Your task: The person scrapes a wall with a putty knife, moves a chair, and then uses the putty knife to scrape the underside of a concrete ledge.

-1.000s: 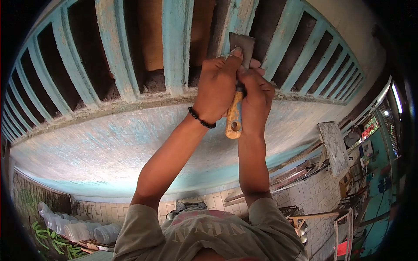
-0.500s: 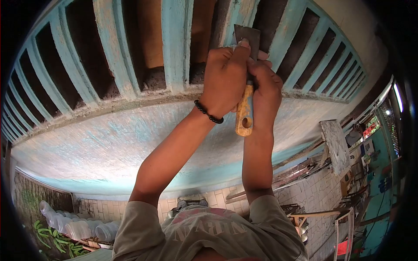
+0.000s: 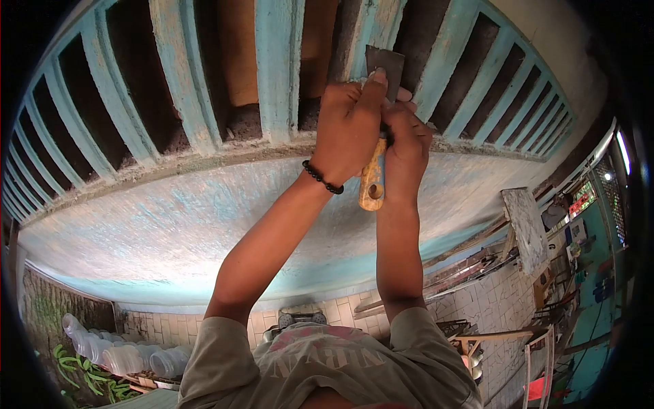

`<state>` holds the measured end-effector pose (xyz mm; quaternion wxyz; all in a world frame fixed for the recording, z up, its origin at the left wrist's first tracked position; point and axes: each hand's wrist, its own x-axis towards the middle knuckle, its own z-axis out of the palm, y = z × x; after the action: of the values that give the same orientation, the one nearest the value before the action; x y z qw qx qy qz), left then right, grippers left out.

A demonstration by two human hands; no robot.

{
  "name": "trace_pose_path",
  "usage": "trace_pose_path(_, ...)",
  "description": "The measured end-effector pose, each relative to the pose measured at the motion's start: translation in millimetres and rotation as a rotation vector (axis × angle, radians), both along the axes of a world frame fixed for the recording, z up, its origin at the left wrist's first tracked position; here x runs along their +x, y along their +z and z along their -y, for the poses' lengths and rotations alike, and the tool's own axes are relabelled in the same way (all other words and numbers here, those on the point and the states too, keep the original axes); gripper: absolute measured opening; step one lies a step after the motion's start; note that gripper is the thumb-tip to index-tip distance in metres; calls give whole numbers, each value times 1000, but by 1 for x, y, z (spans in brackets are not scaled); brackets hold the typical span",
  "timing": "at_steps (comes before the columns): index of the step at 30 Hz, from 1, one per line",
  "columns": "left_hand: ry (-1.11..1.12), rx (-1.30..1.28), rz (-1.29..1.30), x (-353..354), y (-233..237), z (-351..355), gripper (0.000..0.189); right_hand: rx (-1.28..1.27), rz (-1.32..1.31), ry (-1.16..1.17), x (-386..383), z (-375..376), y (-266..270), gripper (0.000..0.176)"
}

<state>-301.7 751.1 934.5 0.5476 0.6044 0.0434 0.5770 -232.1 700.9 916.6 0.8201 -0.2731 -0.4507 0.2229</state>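
Both hands are raised together around a scraper (image 3: 372,178) with a dark flat metal blade and a worn yellow handle with a hole at its end. My left hand (image 3: 349,129), with a black bead bracelet at the wrist, is closed on the scraper, its thumb on the blade. From the other side, my right hand (image 3: 407,143) is closed around the scraper near the base of the blade. The blade points up in front of a light blue bar (image 3: 375,34) with peeling paint. Parts of the fingers hide the scraper's neck.
More blue bars (image 3: 278,75) stand in a row above a rough ledge (image 3: 225,158) and a scuffed wall (image 3: 204,211). Stacked clear plastic containers (image 3: 126,358) lie at lower left near green plants. A weathered board (image 3: 526,228) and wooden pieces are at the right, over a tiled floor (image 3: 487,300).
Both hands and the scraper have shifted slightly left and a little down. The handle's end is tilted a bit more to the left.
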Motion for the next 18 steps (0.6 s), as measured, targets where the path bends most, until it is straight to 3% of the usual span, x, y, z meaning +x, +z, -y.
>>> trace_pose_path(11, -91, -85, 49, 3, 9, 2, 43, -16, -53, 40, 2, 0, 11, 19)
trace_pose_path(14, 26, 21, 5, 2, 25, 1, 41, -10, -35, 35, 7, -3, 21, 18)
trace_pose_path(18, 7, -78, 116, 9, 21, 7, 46, 5, 55, -69, 10, -6, 6, 18)
